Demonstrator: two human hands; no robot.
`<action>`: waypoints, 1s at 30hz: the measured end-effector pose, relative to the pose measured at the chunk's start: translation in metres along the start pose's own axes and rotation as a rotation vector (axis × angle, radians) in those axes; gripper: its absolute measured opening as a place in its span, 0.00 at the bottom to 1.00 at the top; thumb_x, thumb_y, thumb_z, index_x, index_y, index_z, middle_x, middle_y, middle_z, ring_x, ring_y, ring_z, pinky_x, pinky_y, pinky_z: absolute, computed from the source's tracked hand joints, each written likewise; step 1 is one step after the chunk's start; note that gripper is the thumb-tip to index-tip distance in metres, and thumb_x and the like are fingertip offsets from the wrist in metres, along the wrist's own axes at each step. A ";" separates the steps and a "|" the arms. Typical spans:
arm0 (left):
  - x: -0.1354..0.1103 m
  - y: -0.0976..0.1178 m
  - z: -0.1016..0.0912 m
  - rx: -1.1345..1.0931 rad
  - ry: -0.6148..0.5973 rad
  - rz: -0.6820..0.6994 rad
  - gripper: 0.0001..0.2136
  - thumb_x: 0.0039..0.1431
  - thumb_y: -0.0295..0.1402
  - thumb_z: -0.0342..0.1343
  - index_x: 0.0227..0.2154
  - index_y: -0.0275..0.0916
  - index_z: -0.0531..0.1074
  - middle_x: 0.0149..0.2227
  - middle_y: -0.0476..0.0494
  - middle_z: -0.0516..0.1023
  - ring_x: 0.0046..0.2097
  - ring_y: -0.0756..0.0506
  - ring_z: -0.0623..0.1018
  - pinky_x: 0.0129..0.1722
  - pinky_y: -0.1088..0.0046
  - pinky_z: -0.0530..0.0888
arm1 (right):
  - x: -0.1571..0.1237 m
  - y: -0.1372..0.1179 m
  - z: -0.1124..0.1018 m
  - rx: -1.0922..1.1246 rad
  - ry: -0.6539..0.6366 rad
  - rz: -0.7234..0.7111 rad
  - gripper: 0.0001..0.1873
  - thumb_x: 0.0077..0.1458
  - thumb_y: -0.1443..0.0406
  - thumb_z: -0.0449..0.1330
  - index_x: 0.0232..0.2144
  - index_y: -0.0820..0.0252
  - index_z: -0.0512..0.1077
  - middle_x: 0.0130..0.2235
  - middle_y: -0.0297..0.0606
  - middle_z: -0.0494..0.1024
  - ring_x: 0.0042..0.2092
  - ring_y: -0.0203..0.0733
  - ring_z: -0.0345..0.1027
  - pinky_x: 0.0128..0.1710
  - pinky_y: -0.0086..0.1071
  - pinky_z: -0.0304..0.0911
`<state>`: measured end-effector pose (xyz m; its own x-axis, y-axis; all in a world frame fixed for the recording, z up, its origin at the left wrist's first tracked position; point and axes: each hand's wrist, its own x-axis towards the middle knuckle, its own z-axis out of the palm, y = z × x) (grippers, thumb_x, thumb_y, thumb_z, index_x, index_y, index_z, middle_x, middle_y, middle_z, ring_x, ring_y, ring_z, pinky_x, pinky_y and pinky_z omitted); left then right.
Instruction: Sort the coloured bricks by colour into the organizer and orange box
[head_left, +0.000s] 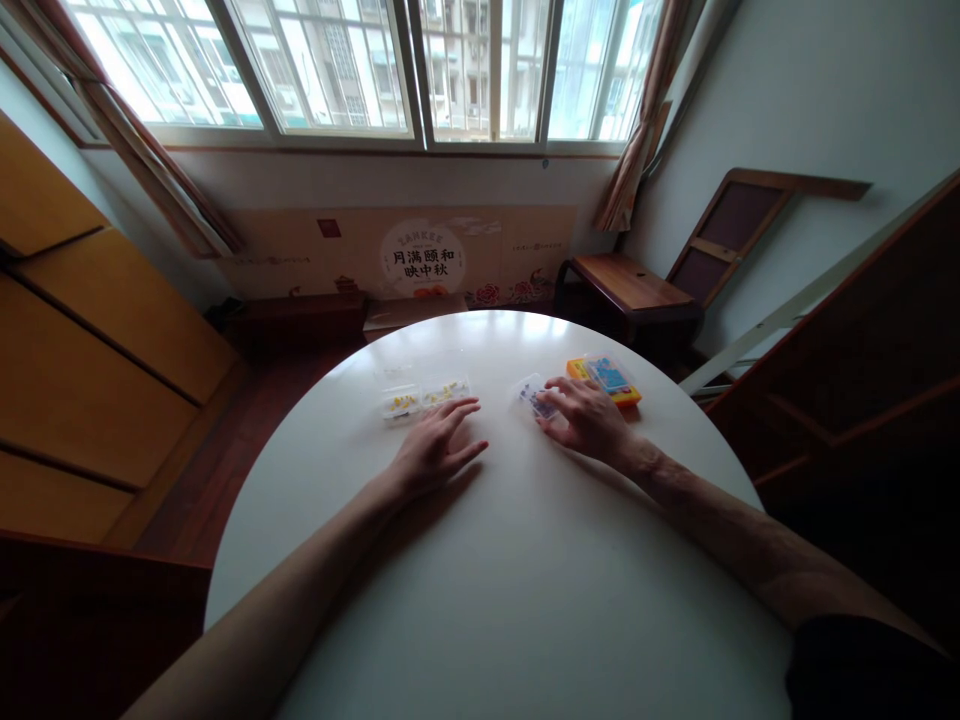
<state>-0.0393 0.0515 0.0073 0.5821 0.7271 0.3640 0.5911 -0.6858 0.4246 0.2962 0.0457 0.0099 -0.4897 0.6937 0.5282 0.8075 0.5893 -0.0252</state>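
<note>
We rest our left hand [435, 447] flat on the round white table [495, 580], palm down, fingers spread wide and loose, gripping nothing. Its fingertips lie just short of a clear plastic box [424, 396] of small yellow pieces, near it but, as far as we can tell, not touching.

Our right hand [587, 417] lies palm down too, fingers stretched leftward and only slightly parted. Their tips rest on a small clear case [530, 394] holding bluish pieces; we cannot tell whether they pinch it or merely touch it.

Just behind that hand, near the table's far right edge, sits an orange box [606, 379] with a blue and clear top, close to the knuckles.
</note>
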 end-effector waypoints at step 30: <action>-0.003 -0.005 0.002 0.065 -0.033 0.011 0.23 0.71 0.48 0.61 0.63 0.45 0.74 0.72 0.37 0.73 0.70 0.31 0.76 0.69 0.47 0.74 | -0.013 0.014 -0.011 -0.198 -0.070 0.121 0.19 0.70 0.60 0.58 0.57 0.63 0.78 0.55 0.53 0.81 0.53 0.62 0.71 0.61 0.54 0.64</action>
<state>-0.0426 0.0530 0.0022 0.6062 0.7186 0.3408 0.6185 -0.6954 0.3659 0.3176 0.0403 0.0117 -0.4014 0.7852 0.4715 0.9070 0.4124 0.0854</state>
